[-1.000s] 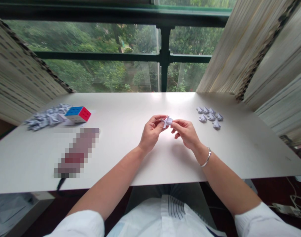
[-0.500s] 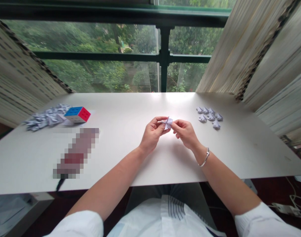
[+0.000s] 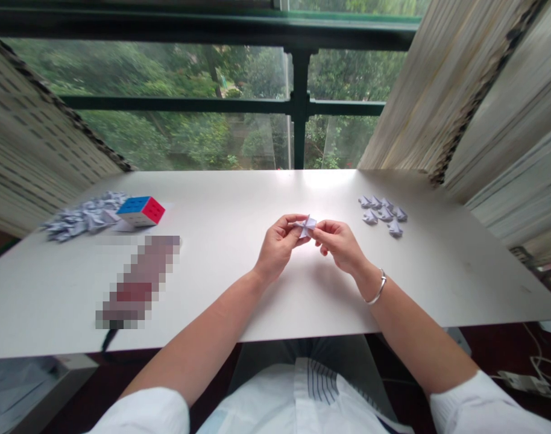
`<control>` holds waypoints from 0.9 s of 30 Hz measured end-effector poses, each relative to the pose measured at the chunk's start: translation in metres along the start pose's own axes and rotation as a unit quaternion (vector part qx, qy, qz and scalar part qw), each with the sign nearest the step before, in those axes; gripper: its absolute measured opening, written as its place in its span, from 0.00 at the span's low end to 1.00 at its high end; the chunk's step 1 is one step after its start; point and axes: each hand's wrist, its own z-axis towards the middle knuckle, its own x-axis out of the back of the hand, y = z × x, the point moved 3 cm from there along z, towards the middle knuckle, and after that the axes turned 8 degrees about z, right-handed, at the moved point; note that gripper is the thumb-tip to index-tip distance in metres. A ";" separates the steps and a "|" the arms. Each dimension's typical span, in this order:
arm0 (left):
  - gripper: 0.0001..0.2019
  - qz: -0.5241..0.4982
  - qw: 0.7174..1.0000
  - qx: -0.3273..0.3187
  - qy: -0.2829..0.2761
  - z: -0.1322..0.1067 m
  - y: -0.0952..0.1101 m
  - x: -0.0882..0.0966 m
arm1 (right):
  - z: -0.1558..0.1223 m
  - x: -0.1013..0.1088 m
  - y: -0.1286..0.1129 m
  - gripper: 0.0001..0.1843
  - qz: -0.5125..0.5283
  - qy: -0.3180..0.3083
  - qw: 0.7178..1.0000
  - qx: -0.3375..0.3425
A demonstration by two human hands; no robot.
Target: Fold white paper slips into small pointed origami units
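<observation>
Between my two hands, above the middle of the white table [image 3: 221,283], is a small piece of folded white paper [image 3: 307,225] with pointed flaps. My left hand [image 3: 278,244] pinches its left side between thumb and fingers. At its right edge, my right hand [image 3: 341,241] grips it with thumb and forefinger, the other fingers curled below. Several small folded paper pieces [image 3: 384,212] lie in a loose group to the right of my hands. On the far left lies a heap of folded paper strips or pieces [image 3: 83,218].
A puzzle cube [image 3: 141,211] with blue, red and white faces sits on paper beside the heap. Nearer me lies a pixelated flat object [image 3: 142,277] with a black cord [image 3: 108,339]. A window [image 3: 180,132] and curtains [image 3: 406,90] stand behind the table.
Both hands stay almost in place with the folded paper between them. The view has shifted very slightly; nothing else has visibly moved.
</observation>
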 end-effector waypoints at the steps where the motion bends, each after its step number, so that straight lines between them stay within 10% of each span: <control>1: 0.14 0.002 1.000 -0.001 -0.001 0.000 0.000 0.000 | 0.000 0.000 0.000 0.18 0.008 -0.002 1.000 -0.007; 20: 0.13 0.029 1.000 -0.001 -0.007 -0.002 0.002 0.000 | 0.000 0.002 -0.001 0.16 0.060 -0.026 0.997 -0.037; 27: 0.16 -0.010 1.000 0.008 0.020 0.003 0.007 0.007 | -0.002 0.002 -0.007 0.19 -0.035 0.004 0.998 0.057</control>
